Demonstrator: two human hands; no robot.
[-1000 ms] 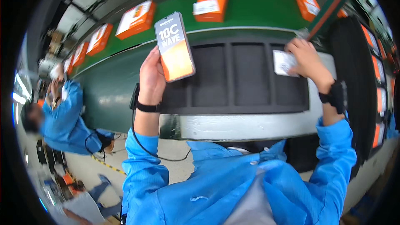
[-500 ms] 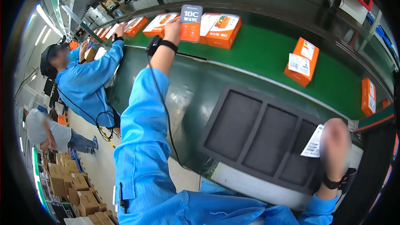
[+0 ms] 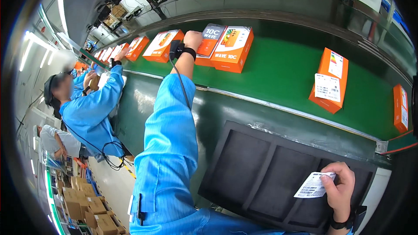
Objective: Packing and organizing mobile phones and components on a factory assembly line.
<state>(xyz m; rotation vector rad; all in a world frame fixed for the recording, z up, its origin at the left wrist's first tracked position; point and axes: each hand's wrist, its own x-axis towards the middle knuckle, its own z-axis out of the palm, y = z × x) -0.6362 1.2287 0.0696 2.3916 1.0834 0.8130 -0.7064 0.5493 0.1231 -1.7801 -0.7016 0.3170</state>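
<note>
My left hand [image 3: 193, 40] reaches far out over the green belt, fingers closed at the left edge of a flat phone [image 3: 210, 35] with a grey and orange front. The phone lies against the front of an orange and white phone box [image 3: 204, 60]; whether it touches the box I cannot tell. A second phone box [image 3: 234, 48] stands right beside it. At the lower right, my right hand [image 3: 341, 188] pinches a white printed label [image 3: 311, 186] between thumb and fingers. The label hangs over the black tray with compartments [image 3: 260, 176].
More orange boxes [image 3: 163, 45] line the belt [image 3: 274, 76] to the left. A labelled box [image 3: 330, 80] and another [image 3: 400, 108] stand on the right. A co-worker in blue [image 3: 89, 104] works at the left. A cable [image 3: 184, 91] runs along my left arm. Cardboard boxes [image 3: 80, 200] are stacked beyond.
My left hand has brought the phone from in front of the boxes onto one box's front. My right hand has turned, still pinching the label. The whole view has shifted.
</note>
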